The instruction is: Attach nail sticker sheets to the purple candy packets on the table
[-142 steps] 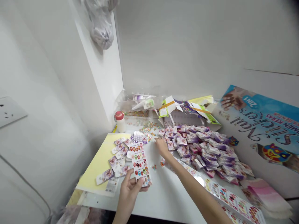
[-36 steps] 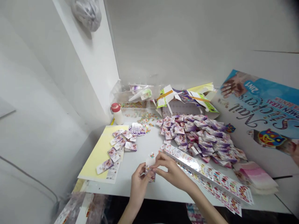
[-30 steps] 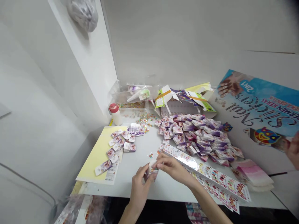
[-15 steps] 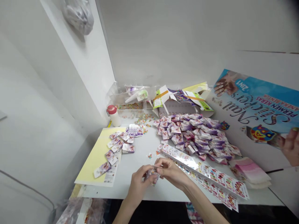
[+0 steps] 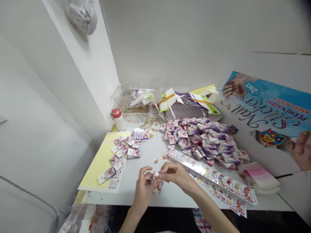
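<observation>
Over the near edge of the white table (image 5: pixel 150 155), my left hand (image 5: pixel 143 189) and my right hand (image 5: pixel 173 173) meet, both pinching a small folded sticker packet (image 5: pixel 157 184). My left fingers curl under it while my right thumb and forefinger grip its top. A long strip of sticker sheets (image 5: pixel 213 179) lies just right of my right hand. A big heap of small purple-and-pink packets (image 5: pixel 201 140) fills the table behind it. A few loose coloured bits (image 5: pixel 156 160) lie just beyond my hands.
Finished packets (image 5: pixel 120 153) are spread over a yellow sheet (image 5: pixel 99 165) at the left. A red-capped white bottle (image 5: pixel 118 119) and an open box (image 5: pixel 187 106) stand at the back. A nail-sticker poster (image 5: pixel 264 113) leans at the right, where another person's hand (image 5: pixel 301 150) shows.
My right hand came back from the packet heap and joined my left. The flat sticker sheet is now folded small between both hands. The other person's hand has appeared at the right edge.
</observation>
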The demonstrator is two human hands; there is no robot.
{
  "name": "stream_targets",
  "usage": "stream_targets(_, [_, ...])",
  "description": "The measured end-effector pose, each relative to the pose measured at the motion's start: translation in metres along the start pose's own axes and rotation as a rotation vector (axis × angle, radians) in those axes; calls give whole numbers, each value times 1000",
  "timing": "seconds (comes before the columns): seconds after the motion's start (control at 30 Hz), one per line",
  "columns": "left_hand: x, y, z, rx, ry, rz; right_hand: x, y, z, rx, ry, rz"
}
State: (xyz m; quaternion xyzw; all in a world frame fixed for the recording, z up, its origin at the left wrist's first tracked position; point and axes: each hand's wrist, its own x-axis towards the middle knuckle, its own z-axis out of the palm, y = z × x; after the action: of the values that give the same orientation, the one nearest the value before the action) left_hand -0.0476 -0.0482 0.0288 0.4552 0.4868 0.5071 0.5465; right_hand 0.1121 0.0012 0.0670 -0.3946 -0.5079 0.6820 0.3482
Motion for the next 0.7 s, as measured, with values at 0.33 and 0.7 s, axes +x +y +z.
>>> stream_targets(0.33, [3,-4,5,199,-52,-69,0,9,-22,-221,-29,-30])
stream_targets(0.7, [3,-11,1,504,-127,-161,68,-35,-132,-1257,717,-267])
